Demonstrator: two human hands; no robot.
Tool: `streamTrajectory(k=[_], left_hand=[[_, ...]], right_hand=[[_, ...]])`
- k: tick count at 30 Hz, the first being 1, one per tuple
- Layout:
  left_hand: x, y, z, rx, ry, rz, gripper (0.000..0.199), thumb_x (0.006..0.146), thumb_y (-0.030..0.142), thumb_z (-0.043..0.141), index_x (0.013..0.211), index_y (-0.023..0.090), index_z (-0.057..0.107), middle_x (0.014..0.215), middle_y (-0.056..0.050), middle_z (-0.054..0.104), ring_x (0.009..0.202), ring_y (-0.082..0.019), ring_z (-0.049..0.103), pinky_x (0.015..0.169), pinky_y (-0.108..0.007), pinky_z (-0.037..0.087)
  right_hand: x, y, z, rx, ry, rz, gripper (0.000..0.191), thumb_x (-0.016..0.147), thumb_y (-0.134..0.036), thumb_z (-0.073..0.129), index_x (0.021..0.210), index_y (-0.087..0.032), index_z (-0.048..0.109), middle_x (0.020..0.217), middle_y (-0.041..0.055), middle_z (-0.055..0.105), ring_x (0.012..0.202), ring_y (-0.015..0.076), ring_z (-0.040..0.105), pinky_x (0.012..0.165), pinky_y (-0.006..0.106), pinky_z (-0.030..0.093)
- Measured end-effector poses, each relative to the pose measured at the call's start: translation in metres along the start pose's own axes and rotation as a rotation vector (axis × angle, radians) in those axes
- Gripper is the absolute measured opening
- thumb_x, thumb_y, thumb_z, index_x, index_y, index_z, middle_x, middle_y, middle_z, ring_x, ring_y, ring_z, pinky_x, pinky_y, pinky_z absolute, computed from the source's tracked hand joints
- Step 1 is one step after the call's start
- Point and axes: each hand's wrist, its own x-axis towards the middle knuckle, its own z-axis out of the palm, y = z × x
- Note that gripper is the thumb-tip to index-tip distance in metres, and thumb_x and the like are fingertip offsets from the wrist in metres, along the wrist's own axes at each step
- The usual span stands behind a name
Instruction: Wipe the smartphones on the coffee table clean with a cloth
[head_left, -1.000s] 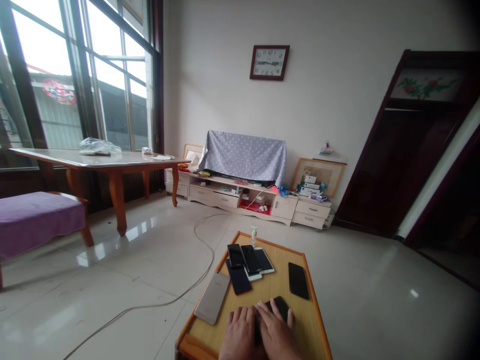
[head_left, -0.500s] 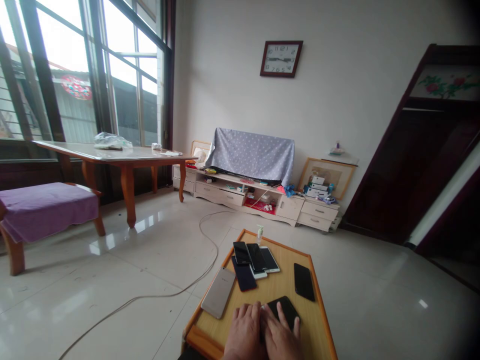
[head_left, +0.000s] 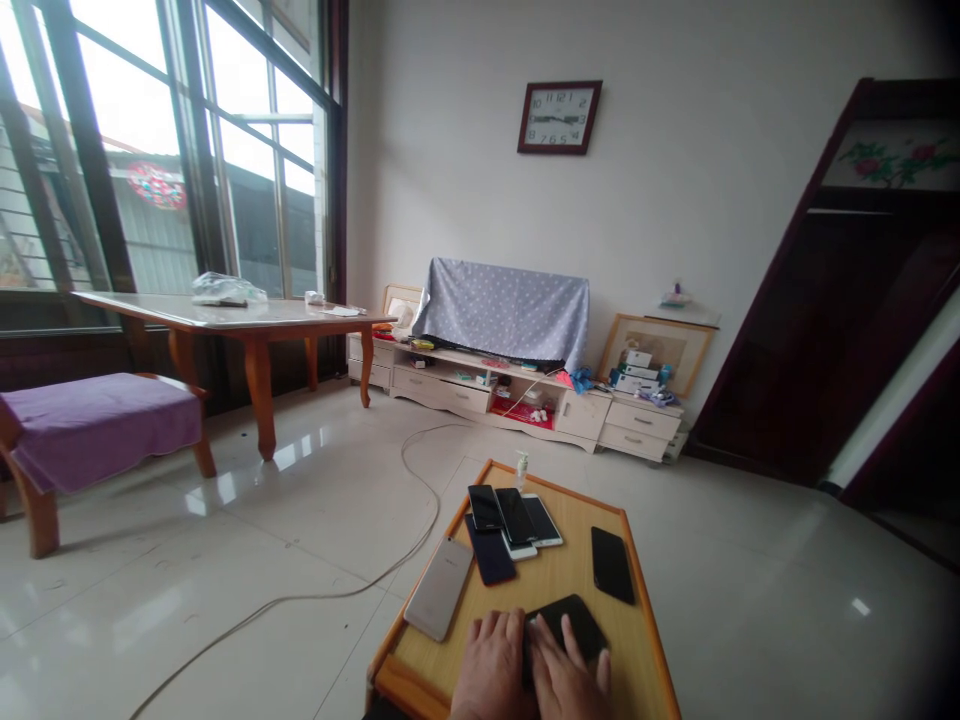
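Observation:
A black phone (head_left: 576,612) lies flat near the front of the wooden tray-like tabletop (head_left: 559,575), partly hidden by my hands. My left hand (head_left: 491,665) is at its left edge, fingers bent and pressed together against it. Over the phone rests my right hand (head_left: 566,668), with its fingers stretched out and spread on the dark surface. Both hands touch at the fingertips and thumbs. Left of them is a grey phone (head_left: 439,590), back side up. To the right lies another black phone (head_left: 613,565).
Beyond my hands, several phones (head_left: 514,516) overlap in a pile, with a pump bottle (head_left: 521,468) at the far edge. A cable (head_left: 330,596) runs across the tiled floor. Further off stand a low cabinet (head_left: 442,390), a table (head_left: 255,322) and a purple-covered stool (head_left: 105,425).
The view has shifted slightly. Fingers of my right hand have moved a little over the phone, and my left hand stays at its edge. The other phones lie as before.

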Motion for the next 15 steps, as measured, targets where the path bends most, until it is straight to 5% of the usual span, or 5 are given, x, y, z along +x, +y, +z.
streamTrajectory(k=[7, 15], left_hand=[[-0.002, 0.006, -0.001, -0.005, 0.035, -0.013, 0.076, 0.069, 0.052, 0.062, 0.139, 0.023, 0.051, 0.134, -0.007, 0.06, 0.125, -0.031, 0.046, 0.11, -0.044, 0.026], [-0.002, 0.009, -0.007, 0.044, -0.011, 0.002, 0.054, 0.086, 0.042, 0.042, 0.135, 0.023, 0.053, 0.132, -0.009, 0.061, 0.121, -0.029, 0.048, 0.105, -0.041, 0.03]], right_hand=[[0.015, 0.044, -0.01, 0.028, 0.105, 0.211, 0.055, 0.103, -0.051, 0.014, 0.15, -0.044, 0.041, 0.163, -0.0087, 0.028, 0.154, 0.0307, 0.013, 0.112, 0.077, 0.018], [-0.006, -0.003, 0.013, 0.046, 0.07, 0.016, 0.05, 0.102, -0.044, 0.023, 0.144, -0.045, 0.049, 0.155, -0.0058, 0.042, 0.15, 0.0324, 0.028, 0.114, 0.076, 0.01]])
